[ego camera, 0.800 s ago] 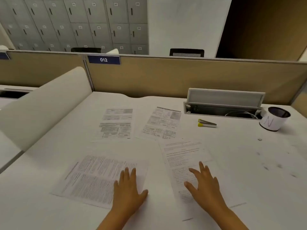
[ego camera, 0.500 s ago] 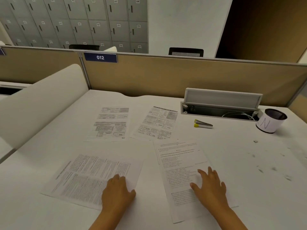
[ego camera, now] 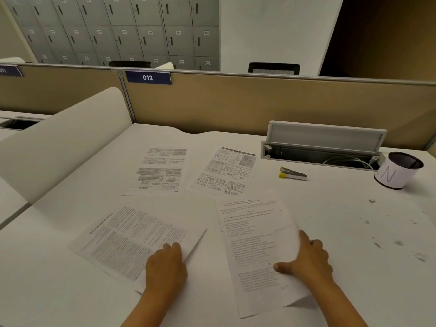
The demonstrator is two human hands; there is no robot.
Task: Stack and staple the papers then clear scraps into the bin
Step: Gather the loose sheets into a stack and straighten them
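Observation:
Several printed sheets lie on the white desk [ego camera: 330,208]. My left hand [ego camera: 166,265] curls over the right corner of the near-left paper [ego camera: 132,239], and that corner is lifted off the desk. My right hand [ego camera: 309,260] pinches the right edge of the near-right paper [ego camera: 252,232], thumb on top, with that edge raised. Two more sheets, the far-left paper [ego camera: 162,171] and the far-right paper [ego camera: 226,171], lie flat beyond. A grey stapler [ego camera: 293,173] with yellow tips rests behind them. A cup-like bin [ego camera: 398,172] marked N stands at the far right. Small paper scraps [ego camera: 377,244] dot the desk's right side.
An open cable tray [ego camera: 323,149] with its raised lid and white cables runs along the back by the tan partition [ego camera: 236,102]. A white curved divider [ego camera: 59,142] borders the desk on the left.
Both hands went from lying flat on the near papers to closing on their edges. The right hand shifted to the right edge of its sheet, and both sheets' edges lifted.

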